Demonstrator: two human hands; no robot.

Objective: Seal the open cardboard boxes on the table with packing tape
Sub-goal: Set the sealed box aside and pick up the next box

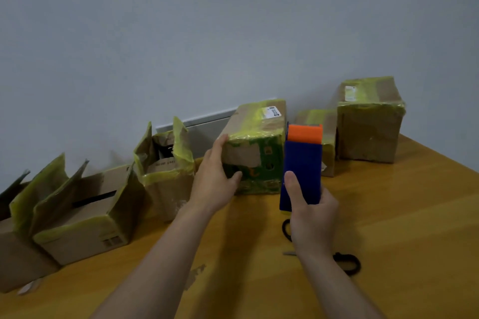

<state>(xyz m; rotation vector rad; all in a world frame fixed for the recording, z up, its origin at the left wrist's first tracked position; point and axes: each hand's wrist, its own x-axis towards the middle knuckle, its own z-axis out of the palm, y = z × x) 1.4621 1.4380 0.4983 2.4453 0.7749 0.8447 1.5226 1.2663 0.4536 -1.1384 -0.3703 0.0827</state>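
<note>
- My left hand point(215, 179) lay with straight fingers against the taped box point(256, 142), probably steadying it mid-worktop point(388, 215).
- My right hand point(311, 212) gripped the dispenser point(303, 171) upright just right of it, ready to tape.
- Left stood an open box point(166, 163), flaps up; I couldn't make out its contents.

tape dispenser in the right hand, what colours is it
The tape dispenser is dark blue with an orange top end; the head view shows it best.
</note>
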